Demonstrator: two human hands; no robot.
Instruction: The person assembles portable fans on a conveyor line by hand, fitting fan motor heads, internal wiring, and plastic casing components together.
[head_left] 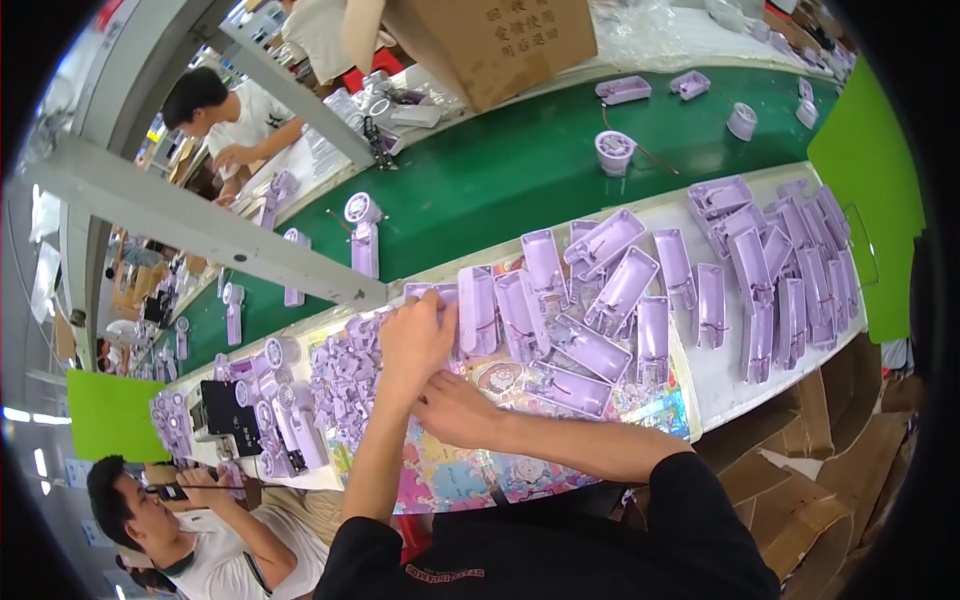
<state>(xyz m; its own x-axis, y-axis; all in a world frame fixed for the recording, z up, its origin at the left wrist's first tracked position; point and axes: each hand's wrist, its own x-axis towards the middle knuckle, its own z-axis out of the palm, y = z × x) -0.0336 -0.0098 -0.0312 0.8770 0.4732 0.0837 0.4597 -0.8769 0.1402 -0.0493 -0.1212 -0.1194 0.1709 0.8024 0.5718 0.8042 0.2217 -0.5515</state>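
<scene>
My left hand (418, 338) is closed over a lavender plastic housing half (440, 291), whose far end shows past the fingers. Just below it, my right hand (455, 410) is curled with its fingertips tucked under my left wrist; what they hold, if anything, is hidden. A heap of small lavender plastic parts (345, 365) lies directly left of both hands. Several open lavender housing halves with thin wires, one of them a long shell (479, 310), lie to the right. Beneath the hands is a colourful printed sheet (450, 475).
Beyond the bench runs a green conveyor belt (460, 205) carrying lavender fan units (364, 240). More housings (755, 270) are piled at right. A grey metal post (220, 225) crosses at left. A co-worker (230, 540) sits at lower left; a cardboard box (490, 50) stands at the back.
</scene>
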